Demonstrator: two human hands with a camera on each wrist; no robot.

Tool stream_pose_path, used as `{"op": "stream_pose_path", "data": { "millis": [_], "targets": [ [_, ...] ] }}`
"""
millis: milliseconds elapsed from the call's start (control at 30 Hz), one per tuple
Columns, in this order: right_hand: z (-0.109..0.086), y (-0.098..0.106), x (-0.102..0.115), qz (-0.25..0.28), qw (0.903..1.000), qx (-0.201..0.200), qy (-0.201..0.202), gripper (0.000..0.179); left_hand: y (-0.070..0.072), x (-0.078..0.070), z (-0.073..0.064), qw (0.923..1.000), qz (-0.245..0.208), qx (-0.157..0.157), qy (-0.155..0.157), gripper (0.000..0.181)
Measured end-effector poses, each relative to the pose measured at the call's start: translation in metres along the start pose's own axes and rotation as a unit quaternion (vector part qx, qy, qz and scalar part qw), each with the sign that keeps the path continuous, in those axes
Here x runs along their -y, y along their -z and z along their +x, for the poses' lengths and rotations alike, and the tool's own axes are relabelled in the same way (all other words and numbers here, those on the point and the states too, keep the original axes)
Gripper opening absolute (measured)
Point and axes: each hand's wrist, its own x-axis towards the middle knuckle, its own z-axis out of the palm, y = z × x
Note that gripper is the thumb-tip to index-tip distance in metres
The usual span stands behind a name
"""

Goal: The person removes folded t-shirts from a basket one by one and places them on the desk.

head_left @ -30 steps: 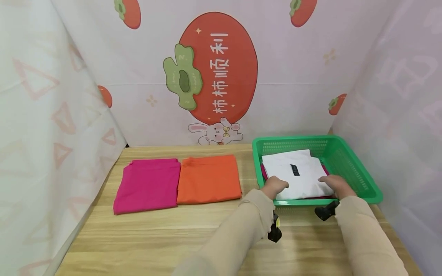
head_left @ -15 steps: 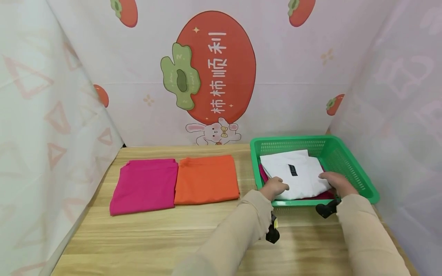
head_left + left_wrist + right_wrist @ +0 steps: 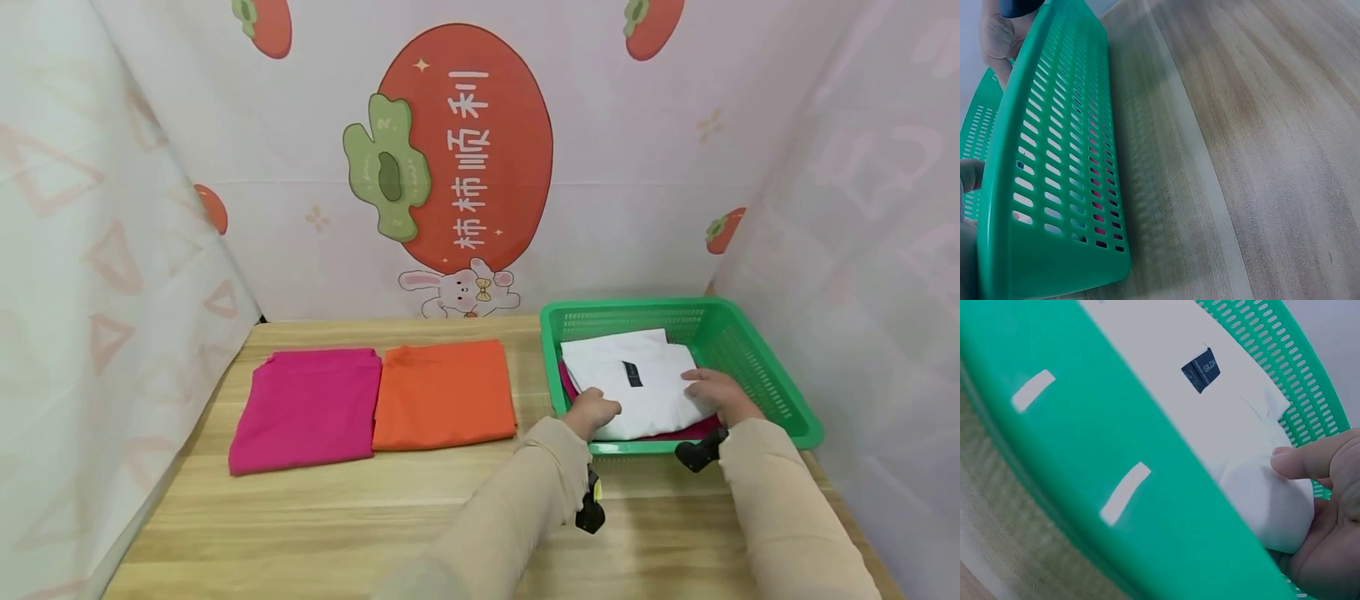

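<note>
In the head view, a folded white shirt [image 3: 637, 387] with a dark neck label lies in a green plastic basket [image 3: 645, 447]. Under it, folded dark-pink cloth [image 3: 686, 431] peeks out at the front and left. My left hand [image 3: 592, 410] holds the shirt's front left edge, thumb on top; its other fingers are mostly hidden. At the right edge, my right hand [image 3: 718, 395] grips the shirt. The right wrist view shows the thumb [image 3: 1310, 460] pressing on the white fabric, with the other fingers at its side and below, partly hidden.
A folded magenta garment [image 3: 306, 408] and a folded orange garment [image 3: 445, 396] lie side by side on the wooden table [image 3: 315, 533]. Printed curtains [image 3: 622, 225] enclose the back and both sides. The basket's rim stands between my forearms and the shirt.
My right hand has shifted slightly left along the shirt's right edge. More dark-pink cloth shows at the front right. The left hand stays nearly in place; the head view has panned slightly right.
</note>
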Motion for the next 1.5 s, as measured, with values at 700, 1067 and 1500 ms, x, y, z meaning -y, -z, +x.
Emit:
{"op": "stream_pose_path", "data": {
  "millis": [700,1067,1500],
  "targets": [
    [0.008,-0.007,-0.002,0.009,0.9999,-0.001,-0.009,0.051,0.067,-0.068,-0.098,0.9973,0.066,-0.009,-0.032,0.038],
    [0.009,-0.007,-0.003,0.015,0.9998,-0.002,-0.016,0.053,0.064,-0.064,-0.09,0.9948,-0.1,-0.016,-0.003,0.042],
    [0.002,-0.009,0.007,0.01,0.9976,-0.069,0.004,0.042,0.065,-0.065,-0.084,0.9785,-0.187,0.074,0.044,0.052]
  ]
}}
